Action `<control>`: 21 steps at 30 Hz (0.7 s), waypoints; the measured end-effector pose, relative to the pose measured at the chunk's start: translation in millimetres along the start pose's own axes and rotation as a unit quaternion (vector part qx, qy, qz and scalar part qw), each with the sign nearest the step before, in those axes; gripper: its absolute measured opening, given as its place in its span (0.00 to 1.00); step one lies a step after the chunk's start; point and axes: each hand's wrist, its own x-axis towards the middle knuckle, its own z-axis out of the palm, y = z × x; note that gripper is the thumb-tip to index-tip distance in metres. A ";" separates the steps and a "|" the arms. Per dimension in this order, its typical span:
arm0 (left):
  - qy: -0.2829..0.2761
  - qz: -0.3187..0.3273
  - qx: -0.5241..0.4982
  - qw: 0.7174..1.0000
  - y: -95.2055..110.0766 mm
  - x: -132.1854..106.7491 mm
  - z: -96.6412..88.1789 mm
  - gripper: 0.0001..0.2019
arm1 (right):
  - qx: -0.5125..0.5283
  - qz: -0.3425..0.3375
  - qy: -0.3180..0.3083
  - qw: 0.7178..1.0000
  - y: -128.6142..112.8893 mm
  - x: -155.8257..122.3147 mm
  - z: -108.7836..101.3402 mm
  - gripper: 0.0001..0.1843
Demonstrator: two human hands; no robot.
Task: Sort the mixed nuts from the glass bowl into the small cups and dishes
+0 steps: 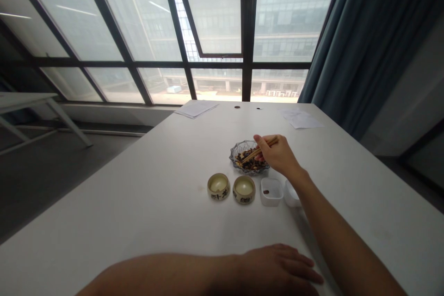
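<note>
My right hand (274, 153) is closed around a pair of wooden chopsticks (260, 150). Their tips reach into a faceted glass bowl (233, 157) of mixed dark and yellowish beans (245, 163). Nearer to me stand two small ceramic cups (218, 187) with dark lettering, side by side. Right of them is a square white container (271, 196) with a dark red bean (266, 192) in it. My right forearm partly covers a second white container (292, 196). My left hand (280, 268) lies flat on the table near its front edge, fingers stretched out, holding nothing.
The white table (166, 180) runs toward a large window wall. Paper sheets lie at its far left (196, 109) and far right (301, 118), with two small dark items between them. A blue curtain (350, 41) hangs at right; another table (27, 101) stands at left.
</note>
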 end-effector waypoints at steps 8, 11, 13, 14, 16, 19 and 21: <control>0.005 -0.005 -0.027 1.000 -0.2 0.2 -0.7 0.20 | 0.013 0.014 0.022 1.000 -8.3 -1.8 -3.9 0.31; 0.005 -0.002 -0.026 1.000 -0.8 -0.1 -0.2 0.20 | 0.030 0.026 0.036 0.999 -18.7 -2.7 -11.6 0.32; 0.001 -0.002 -0.025 1.000 -1.1 -0.2 0.1 0.20 | 0.045 0.032 0.048 0.997 -27.8 -4.0 -19.6 0.32; -0.001 -0.003 -0.024 1.000 -1.1 -0.1 0.1 0.20 | 0.052 0.032 0.054 0.997 -32.9 -5.2 -24.4 0.32; -0.004 -0.006 -0.021 1.000 -0.6 0.2 -0.3 0.20 | 0.062 0.029 0.063 0.996 -44.0 -9.5 -35.3 0.33; -0.004 -0.007 -0.014 1.000 1.3 0.9 -1.5 0.20 | 0.066 0.033 0.056 0.996 -61.1 -20.3 -51.3 0.33; -0.001 -0.006 -0.011 1.000 2.5 1.3 -2.4 0.20 | 0.066 0.038 0.033 0.997 -71.0 -28.5 -58.6 0.33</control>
